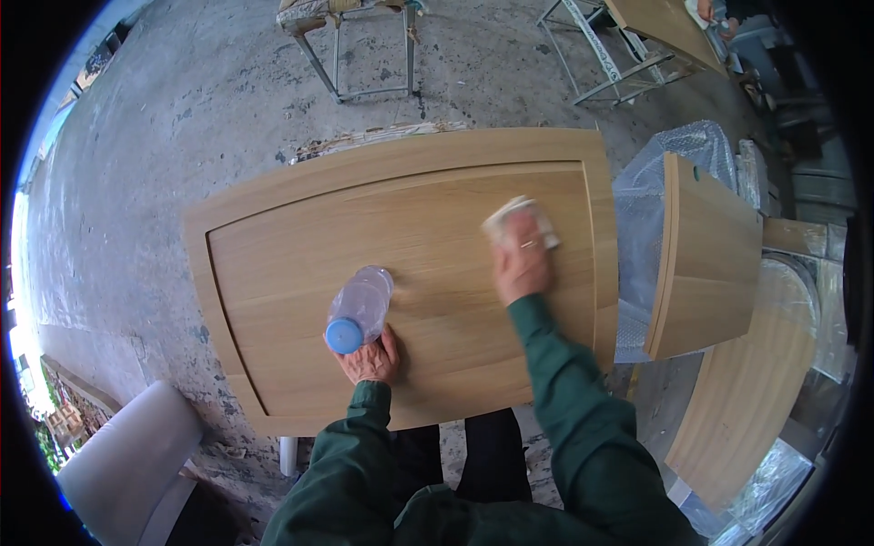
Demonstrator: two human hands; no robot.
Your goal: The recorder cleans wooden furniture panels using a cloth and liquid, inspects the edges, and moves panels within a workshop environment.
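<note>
A wooden panel (437,227) with a raised frame border lies flat in front of me. My left hand (371,362) is at its near edge, closed round the lower part of a clear plastic bottle (366,298) with a blue cap (345,336). The bottle hides most of those fingers. Toward the panel's right side, my right hand (523,259) presses a folded white cloth (510,215) against the wood. Hand and cloth are slightly smeared by motion.
At right, a smaller wooden board (715,264) leans beside bubble wrap (637,218), with a curved wooden piece (742,400) nearer me. A grey cushioned seat (137,455) is at lower left. Metal-legged stands (373,91) are beyond the panel. Another person's hand (706,11) shows at far right.
</note>
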